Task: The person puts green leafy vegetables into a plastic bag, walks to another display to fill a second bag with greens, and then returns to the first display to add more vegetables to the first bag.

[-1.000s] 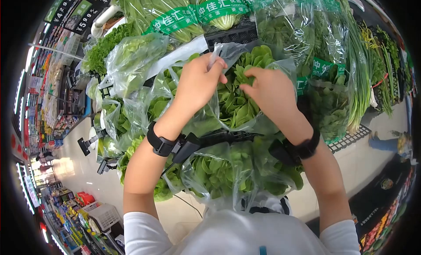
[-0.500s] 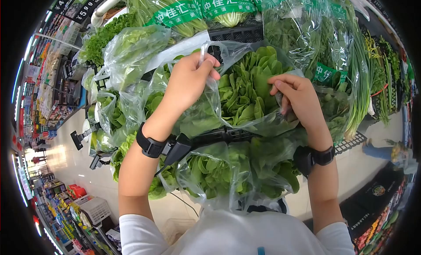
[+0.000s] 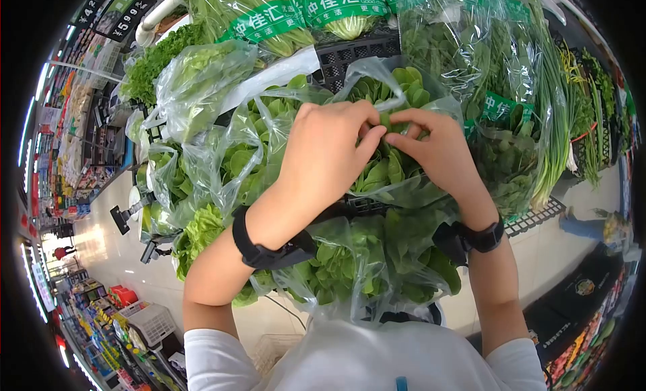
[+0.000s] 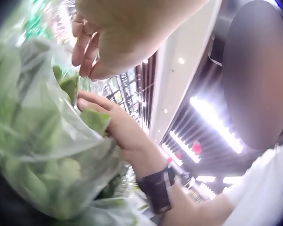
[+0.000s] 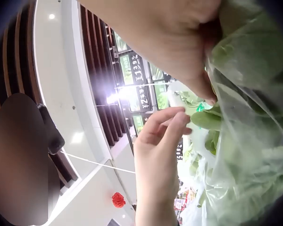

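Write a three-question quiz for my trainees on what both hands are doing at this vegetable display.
1. True or false: the left hand and right hand meet at the top of one bag of lettuce.
2. What is each wrist wearing?
3. The spring onions lie: A) to the person's right, B) to the left.

Key: 1 true; 2 a black strap; 3 A.

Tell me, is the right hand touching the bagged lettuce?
Touching. The head view shows the right hand with its fingers pinching the leaves at the open top of the bagged lettuce.
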Action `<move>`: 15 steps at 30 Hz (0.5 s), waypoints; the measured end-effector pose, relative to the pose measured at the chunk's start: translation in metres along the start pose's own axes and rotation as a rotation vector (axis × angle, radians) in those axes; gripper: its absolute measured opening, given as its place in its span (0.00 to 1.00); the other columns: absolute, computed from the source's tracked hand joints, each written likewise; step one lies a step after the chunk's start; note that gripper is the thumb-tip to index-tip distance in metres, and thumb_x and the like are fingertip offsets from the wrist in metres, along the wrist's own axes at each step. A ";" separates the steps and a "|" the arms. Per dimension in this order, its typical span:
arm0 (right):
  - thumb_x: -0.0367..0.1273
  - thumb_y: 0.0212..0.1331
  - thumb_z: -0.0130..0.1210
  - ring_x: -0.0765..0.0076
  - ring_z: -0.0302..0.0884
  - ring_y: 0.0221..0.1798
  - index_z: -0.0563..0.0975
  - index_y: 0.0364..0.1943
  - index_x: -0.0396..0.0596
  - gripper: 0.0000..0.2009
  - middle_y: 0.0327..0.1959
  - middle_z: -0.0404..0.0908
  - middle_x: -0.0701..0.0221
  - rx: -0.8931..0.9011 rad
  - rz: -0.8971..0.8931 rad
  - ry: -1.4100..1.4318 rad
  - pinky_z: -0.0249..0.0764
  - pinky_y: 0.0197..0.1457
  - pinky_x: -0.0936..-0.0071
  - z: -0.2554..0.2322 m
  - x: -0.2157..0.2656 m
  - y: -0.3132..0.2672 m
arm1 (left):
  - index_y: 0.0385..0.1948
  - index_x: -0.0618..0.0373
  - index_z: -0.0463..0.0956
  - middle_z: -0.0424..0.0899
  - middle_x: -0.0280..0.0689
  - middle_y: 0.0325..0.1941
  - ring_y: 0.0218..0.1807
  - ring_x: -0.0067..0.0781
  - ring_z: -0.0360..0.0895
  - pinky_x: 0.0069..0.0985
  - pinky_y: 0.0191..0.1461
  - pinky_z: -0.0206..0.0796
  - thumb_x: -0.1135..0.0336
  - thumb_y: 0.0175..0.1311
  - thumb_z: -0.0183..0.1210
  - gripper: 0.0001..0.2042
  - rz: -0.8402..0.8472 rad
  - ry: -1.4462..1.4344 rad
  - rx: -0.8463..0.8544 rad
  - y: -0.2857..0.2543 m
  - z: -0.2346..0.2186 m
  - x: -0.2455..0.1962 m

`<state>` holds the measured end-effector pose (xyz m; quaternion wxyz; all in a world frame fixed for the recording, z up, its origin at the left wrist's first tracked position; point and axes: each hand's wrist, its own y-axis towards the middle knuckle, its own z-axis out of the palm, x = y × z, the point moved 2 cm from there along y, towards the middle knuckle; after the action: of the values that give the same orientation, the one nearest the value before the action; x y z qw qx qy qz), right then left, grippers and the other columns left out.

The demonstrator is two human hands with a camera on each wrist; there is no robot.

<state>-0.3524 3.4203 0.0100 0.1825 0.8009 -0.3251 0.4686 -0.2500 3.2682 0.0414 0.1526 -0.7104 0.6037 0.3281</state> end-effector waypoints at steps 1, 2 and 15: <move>0.29 0.55 0.62 0.76 0.69 0.22 0.80 0.42 0.42 0.11 0.21 0.76 0.72 -0.021 0.042 -0.005 0.64 0.27 0.74 0.001 -0.002 0.002 | 0.29 0.54 0.78 0.81 0.34 0.21 0.29 0.35 0.79 0.31 0.46 0.59 0.62 0.55 0.66 0.08 0.158 0.340 -0.092 0.000 0.002 -0.002; 0.29 0.55 0.62 0.75 0.69 0.23 0.80 0.40 0.41 0.10 0.21 0.75 0.71 -0.041 0.083 -0.012 0.65 0.28 0.73 0.002 -0.003 0.002 | 0.29 0.54 0.78 0.81 0.34 0.21 0.29 0.35 0.79 0.31 0.46 0.59 0.62 0.55 0.66 0.08 0.161 0.341 -0.091 0.001 0.005 -0.001; 0.29 0.56 0.61 0.81 0.67 0.20 0.78 0.36 0.40 0.08 0.21 0.76 0.73 -0.145 0.084 0.131 0.65 0.27 0.77 -0.006 -0.015 -0.012 | 0.24 0.59 0.79 0.81 0.39 0.21 0.21 0.27 0.76 0.24 0.30 0.64 0.63 0.56 0.65 0.09 -0.168 0.079 0.068 0.015 0.017 0.033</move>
<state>-0.3529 3.4379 0.0000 0.2411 0.7389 -0.3786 0.5026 -0.2674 3.2504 0.0098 0.1796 -0.7652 0.5583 0.2654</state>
